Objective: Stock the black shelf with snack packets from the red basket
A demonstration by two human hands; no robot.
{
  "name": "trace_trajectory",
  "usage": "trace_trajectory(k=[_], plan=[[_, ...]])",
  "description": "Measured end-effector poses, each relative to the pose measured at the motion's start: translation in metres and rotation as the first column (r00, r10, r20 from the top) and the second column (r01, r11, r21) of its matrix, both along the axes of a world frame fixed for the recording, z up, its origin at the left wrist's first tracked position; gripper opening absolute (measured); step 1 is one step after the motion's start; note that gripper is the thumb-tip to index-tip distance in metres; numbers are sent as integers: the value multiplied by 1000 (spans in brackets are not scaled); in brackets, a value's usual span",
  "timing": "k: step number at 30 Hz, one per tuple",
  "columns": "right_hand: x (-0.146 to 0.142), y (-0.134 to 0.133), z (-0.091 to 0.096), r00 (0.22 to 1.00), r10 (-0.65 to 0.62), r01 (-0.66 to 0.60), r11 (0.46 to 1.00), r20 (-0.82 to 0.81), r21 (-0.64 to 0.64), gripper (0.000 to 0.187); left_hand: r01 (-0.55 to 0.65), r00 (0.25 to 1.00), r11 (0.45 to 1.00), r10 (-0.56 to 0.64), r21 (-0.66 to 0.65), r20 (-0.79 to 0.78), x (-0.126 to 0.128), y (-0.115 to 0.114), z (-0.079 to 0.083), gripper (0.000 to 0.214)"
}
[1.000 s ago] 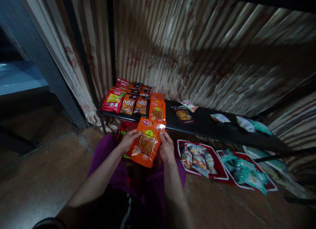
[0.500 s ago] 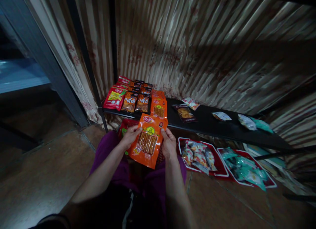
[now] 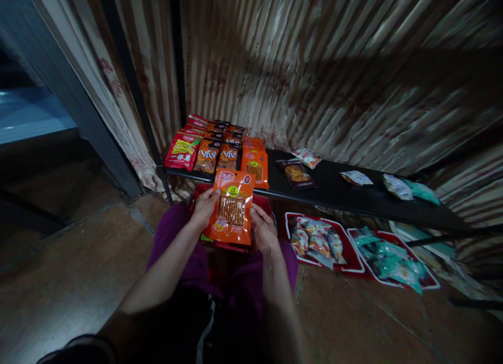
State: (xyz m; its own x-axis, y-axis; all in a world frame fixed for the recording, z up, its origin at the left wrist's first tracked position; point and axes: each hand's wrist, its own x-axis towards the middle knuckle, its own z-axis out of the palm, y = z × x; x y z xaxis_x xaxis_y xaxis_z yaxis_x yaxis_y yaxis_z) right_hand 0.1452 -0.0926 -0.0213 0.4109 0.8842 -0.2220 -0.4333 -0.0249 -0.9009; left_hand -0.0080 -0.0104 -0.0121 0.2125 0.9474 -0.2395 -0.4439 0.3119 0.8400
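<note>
An orange snack packet (image 3: pixel 231 212) with a clear window showing brown sticks is held upright between my hands, above my knees. My left hand (image 3: pixel 205 208) pinches its left edge, thumb on the front. At the right edge, my right hand (image 3: pixel 264 230) grips it with fingers closed. Just behind, more orange packets (image 3: pixel 254 167) of the same look lie in a row on a low black shelf (image 3: pixel 330 192). To their left are rows of orange-and-black packets (image 3: pixel 207 155) and red packets (image 3: pixel 183 150). A red basket (image 3: pixel 261 202) under the shelf edge is partly hidden by the held packet.
Further right on the shelf lie a dark brown packet (image 3: pixel 297 174), a white-and-red packet (image 3: pixel 306 157) and several pale and teal ones. Two red baskets stand on the floor, with white-and-orange packets (image 3: pixel 318 243) and teal packets (image 3: pixel 393 262). A black shelf post (image 3: pixel 135 102) rises at left.
The orange packet has risen slightly and straightened from a tilt, and more of the red basket shows behind it. Both hands remain on the packet, and the view has shifted a little.
</note>
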Motion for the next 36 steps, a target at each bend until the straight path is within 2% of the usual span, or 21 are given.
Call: trace_trajectory(k=[3, 8, 15, 22, 25, 28, 36], plan=[[1, -4, -4, 999, 31, -31, 999, 30, 9, 43, -66, 998, 995, 67, 74, -12, 4, 4, 2, 36], [-2, -8, 1, 999, 40, -40, 999, 3, 32, 40, -32, 999, 998, 31, 51, 23, 8, 6, 10, 39], [-3, -7, 4, 996, -80, 82, 996, -47, 46, 34, 188, 969, 980, -196, 67, 148, 2, -6, 15, 40], [-4, -5, 6, 979, -197, 201, 976, -50, 79, 33, 406, 900, 911, -412, 66, 143, -6, -22, 12, 56], [-3, -4, 7, 971, -229, 234, 970, -72, 71, 33, 398, 902, 914, -405, 71, 149, -4, -25, 10, 58], [-3, -4, 7, 975, -207, 213, 975, -84, 69, 34, 339, 929, 938, -346, 75, 127, -2, -26, 7, 54], [-9, -10, 16, 997, 3, 10, 984, -76, 179, 46, 230, 964, 967, -242, 111, 107, 0, -24, 4, 47]])
